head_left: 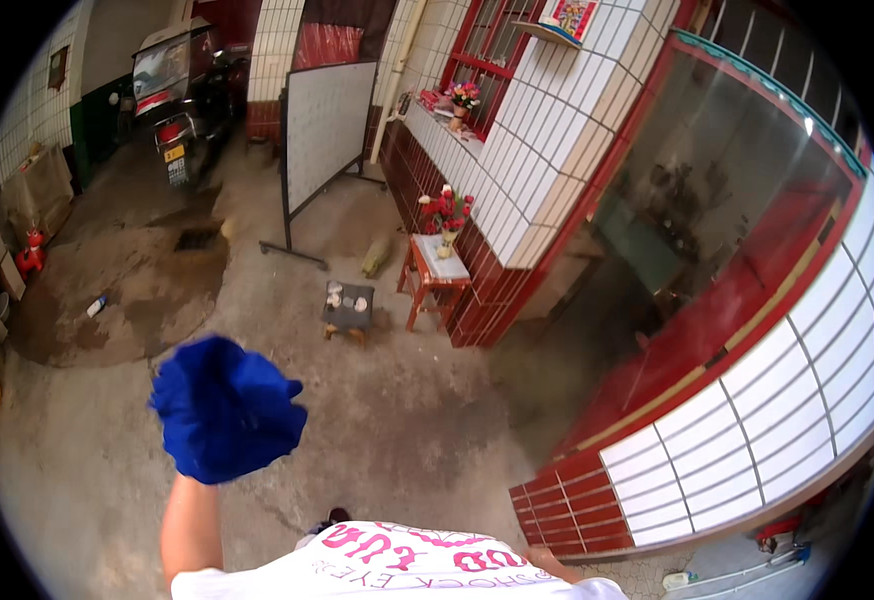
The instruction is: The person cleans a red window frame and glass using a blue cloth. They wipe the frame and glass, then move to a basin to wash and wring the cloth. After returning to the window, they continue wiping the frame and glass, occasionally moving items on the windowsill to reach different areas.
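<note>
My left forearm (192,530) rises from the lower edge. At its end a crumpled, bright blue cloth (227,410) covers my left hand, so none of the fingers show. The cloth is held up above the concrete floor, with folds and a lumpy edge. Of my right arm (552,563) only a small strip of skin appears beside the white shirt (397,560). My right hand itself is out of sight.
A low stool (348,305) with small pale items stands ahead, beside a small red table (437,268) holding flowers (447,212). Behind them is a wheeled whiteboard (327,130). A motor vehicle (172,125) is parked far left. On the right, a red-framed glass panel (717,240) borders the tiled wall.
</note>
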{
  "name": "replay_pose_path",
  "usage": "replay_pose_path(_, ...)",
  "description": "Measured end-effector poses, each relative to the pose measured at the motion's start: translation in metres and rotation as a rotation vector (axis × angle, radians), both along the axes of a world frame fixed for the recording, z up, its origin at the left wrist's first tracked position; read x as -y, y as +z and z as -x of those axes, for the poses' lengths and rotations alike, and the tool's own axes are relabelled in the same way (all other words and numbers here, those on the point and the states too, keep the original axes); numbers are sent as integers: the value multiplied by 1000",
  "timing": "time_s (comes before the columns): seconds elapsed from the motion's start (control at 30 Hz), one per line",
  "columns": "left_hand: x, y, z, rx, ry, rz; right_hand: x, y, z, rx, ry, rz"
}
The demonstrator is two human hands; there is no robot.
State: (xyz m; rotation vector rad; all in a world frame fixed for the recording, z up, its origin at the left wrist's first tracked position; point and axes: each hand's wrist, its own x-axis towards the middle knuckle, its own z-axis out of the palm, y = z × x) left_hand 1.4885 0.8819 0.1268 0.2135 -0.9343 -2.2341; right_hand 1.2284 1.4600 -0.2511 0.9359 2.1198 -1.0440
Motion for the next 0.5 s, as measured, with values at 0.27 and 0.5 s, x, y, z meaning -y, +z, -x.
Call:
replay_pose_path(0.27, 153, -170, 121, 62, -126, 59, 179, -33, 162, 86, 252, 114)
replay_pose_path(0.5, 234, -26, 189, 512, 648, 1163, 424, -50, 304, 66, 623, 323)
